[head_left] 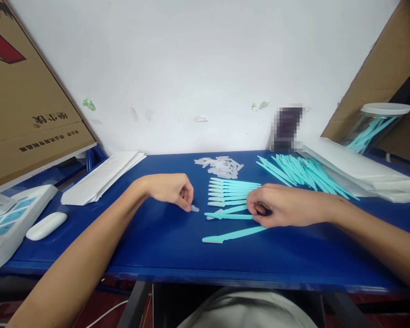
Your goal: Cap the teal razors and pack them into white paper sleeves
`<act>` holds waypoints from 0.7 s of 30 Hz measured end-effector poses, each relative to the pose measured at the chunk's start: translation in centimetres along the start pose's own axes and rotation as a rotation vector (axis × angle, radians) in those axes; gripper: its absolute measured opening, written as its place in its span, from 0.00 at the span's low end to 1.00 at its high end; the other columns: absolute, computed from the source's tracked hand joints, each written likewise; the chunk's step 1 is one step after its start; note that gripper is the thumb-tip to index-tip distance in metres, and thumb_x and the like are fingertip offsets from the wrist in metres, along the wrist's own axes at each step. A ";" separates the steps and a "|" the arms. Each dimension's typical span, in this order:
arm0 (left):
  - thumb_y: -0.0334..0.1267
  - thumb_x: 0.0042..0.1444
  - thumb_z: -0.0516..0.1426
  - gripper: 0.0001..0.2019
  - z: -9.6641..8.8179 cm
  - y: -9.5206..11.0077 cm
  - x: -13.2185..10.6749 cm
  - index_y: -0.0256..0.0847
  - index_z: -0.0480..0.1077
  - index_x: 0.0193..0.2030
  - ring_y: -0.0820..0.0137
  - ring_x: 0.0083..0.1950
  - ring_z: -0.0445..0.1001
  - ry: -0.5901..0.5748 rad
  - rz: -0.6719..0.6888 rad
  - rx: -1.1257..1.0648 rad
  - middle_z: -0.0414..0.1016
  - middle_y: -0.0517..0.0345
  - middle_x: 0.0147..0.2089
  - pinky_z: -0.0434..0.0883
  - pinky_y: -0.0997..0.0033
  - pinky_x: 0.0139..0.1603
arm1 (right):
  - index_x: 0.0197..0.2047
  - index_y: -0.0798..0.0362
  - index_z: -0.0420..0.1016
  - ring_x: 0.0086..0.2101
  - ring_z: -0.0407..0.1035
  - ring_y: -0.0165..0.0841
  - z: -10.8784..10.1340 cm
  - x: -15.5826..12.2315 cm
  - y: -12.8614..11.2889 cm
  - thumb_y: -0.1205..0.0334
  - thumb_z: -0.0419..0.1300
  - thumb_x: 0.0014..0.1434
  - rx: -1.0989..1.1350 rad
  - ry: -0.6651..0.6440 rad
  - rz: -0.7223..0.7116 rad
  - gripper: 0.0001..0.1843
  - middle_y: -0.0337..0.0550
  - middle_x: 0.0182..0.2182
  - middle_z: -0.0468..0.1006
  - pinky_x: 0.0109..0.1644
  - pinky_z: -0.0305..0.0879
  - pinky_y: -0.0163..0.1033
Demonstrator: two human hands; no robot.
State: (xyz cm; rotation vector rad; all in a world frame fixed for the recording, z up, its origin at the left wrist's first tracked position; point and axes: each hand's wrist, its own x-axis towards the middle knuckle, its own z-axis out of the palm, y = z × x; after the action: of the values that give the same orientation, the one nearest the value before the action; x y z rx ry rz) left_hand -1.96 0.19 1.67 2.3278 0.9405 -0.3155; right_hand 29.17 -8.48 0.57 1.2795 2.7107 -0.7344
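My left hand point(172, 190) rests on the blue table point(157, 241), fingers pinched on a small clear plastic cap point(194, 208). My right hand point(282, 206) is closed on the ends of turquoise razor sticks point(230, 216) that point left; another stick point(232, 235) lies just in front of it, its end under the hand. Behind them lies a neat row of capped turquoise sticks point(230, 192). A small heap of clear caps point(220, 166) sits further back. A loose pile of turquoise sticks point(302, 171) spreads at the back right.
White bags point(100, 177) lie at the back left, more white bags point(358, 171) at the right. A clear jar of sticks point(376, 125) leans at far right. A white mouse point(46, 225), a white device point(10, 218) and cardboard boxes point(23, 95) stand at left.
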 end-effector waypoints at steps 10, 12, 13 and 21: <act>0.43 0.54 0.66 0.09 1.4 3.1 0.2 0.39 0.78 0.31 0.73 0.29 0.70 -0.063 0.074 -0.006 0.77 0.60 0.29 0.64 0.74 0.29 | 0.32 0.51 0.72 0.26 0.61 0.28 0.0 -0.1 0.4 0.64 0.57 0.59 0.033 0.039 -0.106 0.05 0.37 0.26 0.73 0.32 0.56 0.35; 0.43 0.54 0.66 0.09 1.5 3.2 0.2 0.39 0.78 0.30 0.73 0.28 0.70 -0.064 0.080 -0.004 0.76 0.61 0.28 0.64 0.74 0.29 | 0.32 0.52 0.72 0.26 0.62 0.28 -0.1 -0.2 0.2 0.64 0.57 0.60 0.044 0.038 -0.116 0.05 0.37 0.26 0.74 0.34 0.57 0.35; 0.43 0.54 0.66 0.10 1.5 3.2 0.2 0.39 0.78 0.30 0.74 0.28 0.70 -0.063 0.081 -0.002 0.76 0.61 0.28 0.64 0.74 0.29 | 0.32 0.52 0.72 0.26 0.62 0.28 -0.1 -0.2 0.1 0.64 0.57 0.60 0.048 0.037 -0.120 0.05 0.37 0.27 0.74 0.34 0.58 0.35; 0.45 0.54 0.66 0.11 1.4 2.7 0.3 0.38 0.78 0.31 0.73 0.29 0.72 -0.058 0.073 -0.006 0.77 0.59 0.29 0.66 0.75 0.29 | 0.33 0.53 0.75 0.27 0.65 0.28 -0.5 -0.3 -0.3 0.64 0.59 0.59 0.069 0.047 -0.122 0.05 0.38 0.28 0.75 0.34 0.60 0.34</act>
State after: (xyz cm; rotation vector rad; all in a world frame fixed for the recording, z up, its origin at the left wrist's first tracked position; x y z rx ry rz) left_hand 0.11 -2.01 1.64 2.3287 0.8259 -0.3480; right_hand 29.23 -8.63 1.18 1.1668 2.8462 -0.8261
